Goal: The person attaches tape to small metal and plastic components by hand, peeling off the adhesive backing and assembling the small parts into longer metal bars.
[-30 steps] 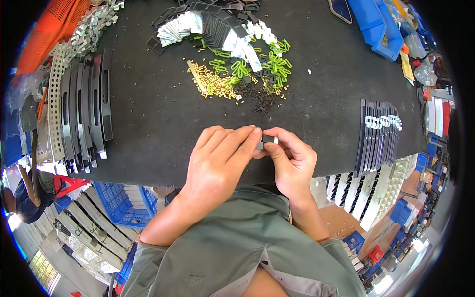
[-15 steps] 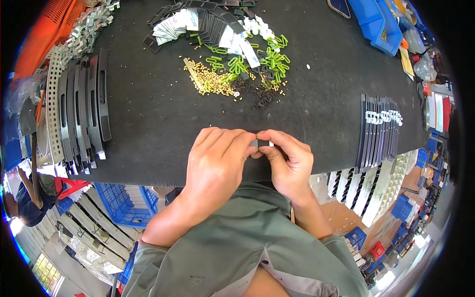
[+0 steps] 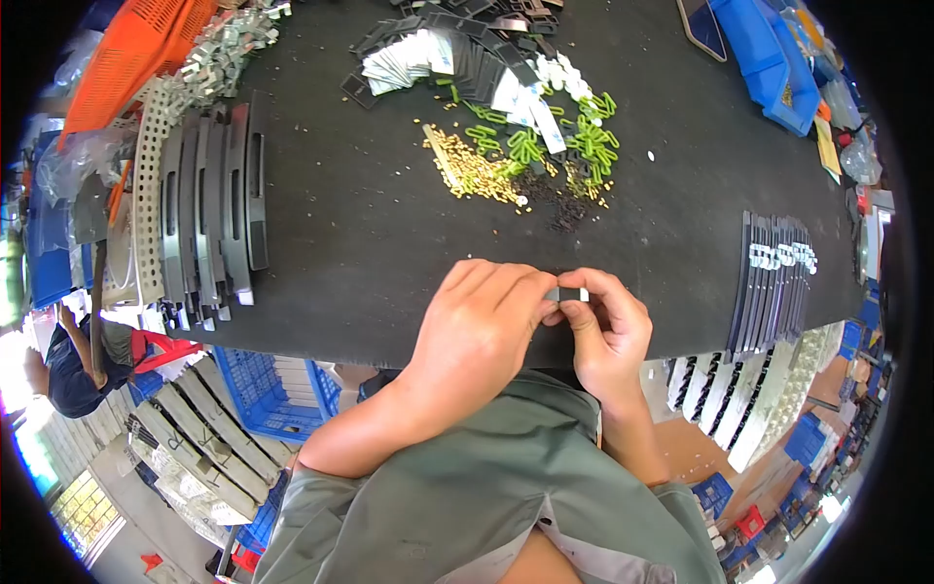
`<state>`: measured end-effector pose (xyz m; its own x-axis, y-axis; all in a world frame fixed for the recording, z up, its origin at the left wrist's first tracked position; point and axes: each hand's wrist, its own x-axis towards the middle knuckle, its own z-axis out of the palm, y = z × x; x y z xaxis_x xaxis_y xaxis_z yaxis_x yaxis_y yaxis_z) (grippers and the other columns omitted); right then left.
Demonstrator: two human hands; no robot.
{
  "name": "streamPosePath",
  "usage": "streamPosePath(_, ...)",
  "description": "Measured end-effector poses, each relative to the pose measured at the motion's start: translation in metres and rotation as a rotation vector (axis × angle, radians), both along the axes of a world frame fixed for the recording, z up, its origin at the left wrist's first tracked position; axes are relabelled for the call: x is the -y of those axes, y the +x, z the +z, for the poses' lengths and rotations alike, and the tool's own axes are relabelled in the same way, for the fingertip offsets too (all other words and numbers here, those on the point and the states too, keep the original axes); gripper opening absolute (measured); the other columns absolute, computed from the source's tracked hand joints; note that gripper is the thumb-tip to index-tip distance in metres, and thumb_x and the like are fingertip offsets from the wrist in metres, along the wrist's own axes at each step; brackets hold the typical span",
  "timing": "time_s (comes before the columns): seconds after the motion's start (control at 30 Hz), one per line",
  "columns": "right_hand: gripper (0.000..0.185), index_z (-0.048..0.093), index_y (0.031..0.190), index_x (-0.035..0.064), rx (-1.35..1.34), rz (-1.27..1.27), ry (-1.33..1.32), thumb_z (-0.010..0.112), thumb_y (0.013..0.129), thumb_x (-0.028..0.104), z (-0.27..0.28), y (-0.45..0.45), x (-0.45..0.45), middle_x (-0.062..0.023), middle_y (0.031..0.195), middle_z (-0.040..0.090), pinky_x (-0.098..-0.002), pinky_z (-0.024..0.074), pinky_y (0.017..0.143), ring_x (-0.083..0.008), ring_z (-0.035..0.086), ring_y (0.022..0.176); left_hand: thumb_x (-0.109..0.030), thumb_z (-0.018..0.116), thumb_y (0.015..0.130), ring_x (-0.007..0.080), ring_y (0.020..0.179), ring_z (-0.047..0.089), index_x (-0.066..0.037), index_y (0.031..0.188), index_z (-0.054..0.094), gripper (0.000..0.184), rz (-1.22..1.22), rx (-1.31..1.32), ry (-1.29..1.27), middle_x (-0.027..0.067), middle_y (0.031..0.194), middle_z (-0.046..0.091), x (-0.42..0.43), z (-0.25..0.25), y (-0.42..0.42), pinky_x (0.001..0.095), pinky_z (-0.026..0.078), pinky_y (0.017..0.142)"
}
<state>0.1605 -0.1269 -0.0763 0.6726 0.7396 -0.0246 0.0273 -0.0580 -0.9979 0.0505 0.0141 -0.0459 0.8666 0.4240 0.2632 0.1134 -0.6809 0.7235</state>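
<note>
My left hand (image 3: 482,326) and my right hand (image 3: 613,331) meet close to the table's front edge, thumbs and fingertips pinched together. Between them is a small rectangular piece (image 3: 583,294), dark in the middle with a pale grey end at the left fingers and a white end at the right. Fingers cover much of it, so its kind is unclear. Beyond the hands lie brass-coloured pins (image 3: 486,178), small black bits (image 3: 562,204), green oblong rings (image 3: 593,146), white round pieces (image 3: 562,74) and black flat plates with white backing sheets (image 3: 404,58).
Long dark slotted bars (image 3: 212,204) stand at the left, near a heap of metal clips (image 3: 229,54) and an orange basket (image 3: 126,73). Thin dark strips (image 3: 773,287) lie at the right. A blue bin (image 3: 773,68) and a phone (image 3: 702,27) are at the back right. Another person (image 3: 83,370) is at far left.
The whole view has swung, so the table and both hands appear further right. Both hands keep the small piece pinched in much the same pose.
</note>
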Motion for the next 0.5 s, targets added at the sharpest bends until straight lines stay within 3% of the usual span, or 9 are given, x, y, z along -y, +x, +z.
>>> streamPosePath(0.23,0.013,0.062,0.111,-0.0072,-0.116,-0.031,0.038,0.060,0.098,-0.007,0.004,-0.001,-0.002,-0.0118,0.098,0.069,-0.0258,0.0584,0.070,-0.0134,0.070,0.080,-0.008,0.077,0.084,0.0326,0.100,0.068,0.000,0.112,0.070,0.030,-0.063,-0.098,-0.022,0.0137,0.112,0.071,-0.022,0.023,-0.006,0.0425,0.053,0.087)
streamPosePath(0.27,0.012,0.060,0.112,-0.0063,-0.147,-0.031,0.054,0.059,0.101,-0.001,0.001,-0.001,-0.002,-0.0113,0.098,0.068,-0.0270,0.0593,0.072,-0.0134,0.069,0.081,-0.010,0.077,0.085,0.0340,0.101,0.068,-0.001,0.112,0.070,0.030,-0.042,-0.118,0.010,0.0143,0.113,0.071,-0.031,0.027,-0.007,0.0431,0.053,0.088)
streamPosePath(0.5,0.012,0.058,0.112,-0.0061,-0.125,-0.009,0.081,0.057,0.103,0.001,-0.002,-0.001,0.000,-0.0111,0.099,0.066,-0.0284,0.0601,0.073,-0.0133,0.068,0.080,-0.015,0.073,0.091,0.0375,0.107,0.067,0.001,0.111,0.070,0.026,0.155,-0.205,0.220,0.0179,0.115,0.071,-0.110,0.052,-0.005,0.0419,0.053,0.093)
